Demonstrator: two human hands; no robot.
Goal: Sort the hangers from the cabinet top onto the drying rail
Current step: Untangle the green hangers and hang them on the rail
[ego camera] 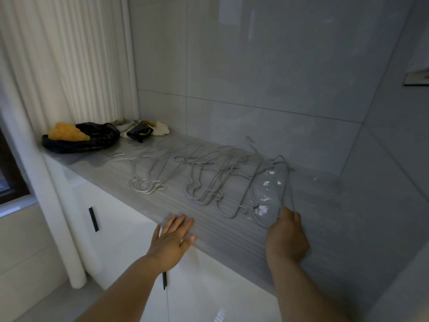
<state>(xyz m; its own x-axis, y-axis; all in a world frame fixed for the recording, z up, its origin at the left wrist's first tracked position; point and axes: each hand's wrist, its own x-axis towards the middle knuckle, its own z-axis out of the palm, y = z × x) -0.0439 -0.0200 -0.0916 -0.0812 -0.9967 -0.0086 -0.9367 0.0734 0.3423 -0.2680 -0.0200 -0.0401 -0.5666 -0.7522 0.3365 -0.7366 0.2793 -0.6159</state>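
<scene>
Several grey wire hangers [204, 177] lie spread across the grey cabinet top [232, 231], with a whiter bunch of hangers [145, 182] at their left end. At the right end lies a hanger wrapped in clear plastic [269, 194]. My right hand [286, 233] grips the near end of that plastic-wrapped hanger at the counter's front. My left hand [173, 238] rests flat on the front edge of the cabinet top, fingers straight, holding nothing. No drying rail is in view.
A black bag with an orange-yellow lump [76, 137] and a pile of rags and a dark pouch [141, 130] sit at the far left of the counter. White cabinet doors [120, 228] with black handles are below; a white curtain [67, 66] hangs left.
</scene>
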